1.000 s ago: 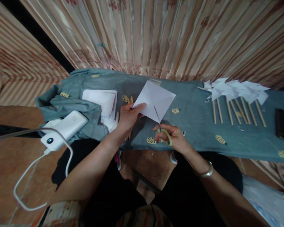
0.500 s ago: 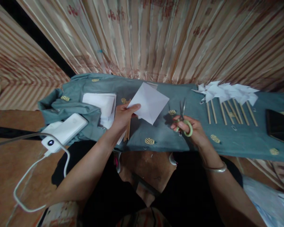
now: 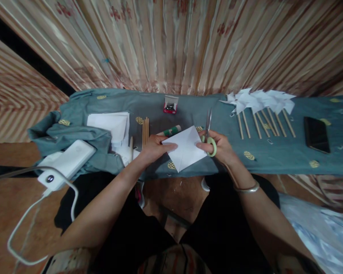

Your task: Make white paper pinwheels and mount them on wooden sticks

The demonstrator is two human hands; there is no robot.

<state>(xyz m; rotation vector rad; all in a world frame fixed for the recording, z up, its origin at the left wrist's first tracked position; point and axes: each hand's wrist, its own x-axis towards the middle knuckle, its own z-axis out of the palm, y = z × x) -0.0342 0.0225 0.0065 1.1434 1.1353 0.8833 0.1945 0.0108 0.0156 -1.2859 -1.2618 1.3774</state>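
A square of white paper (image 3: pixel 185 150) with crease lines hangs tilted above the cloth, one corner toward me. My left hand (image 3: pixel 157 147) pinches its left corner, thumb on top. My right hand (image 3: pixel 217 146) holds scissors (image 3: pixel 210 146) with pale green handles, the blades pointing away from me. That hand's thumb also presses on the paper's right side. Just behind the paper lies a green tube (image 3: pixel 171 131), partly covered. Wooden sticks (image 3: pixel 145 129) lie beside my left hand, and a small open red box (image 3: pixel 170 105) with dark bits inside stands farther back.
White paper pinwheels (image 3: pixel 263 101) on sticks lie in a row at right, near a black phone (image 3: pixel 317 134). At left are a stack of white paper (image 3: pixel 105 123), a pencil-like stick (image 3: pixel 131 149) and a cabled white power bank (image 3: pixel 68 163). A pleated curtain hangs behind.
The paper has come nearer to me and turned. My right hand has moved in with the scissors and now touches the paper. The red box and green tube have come into sight.
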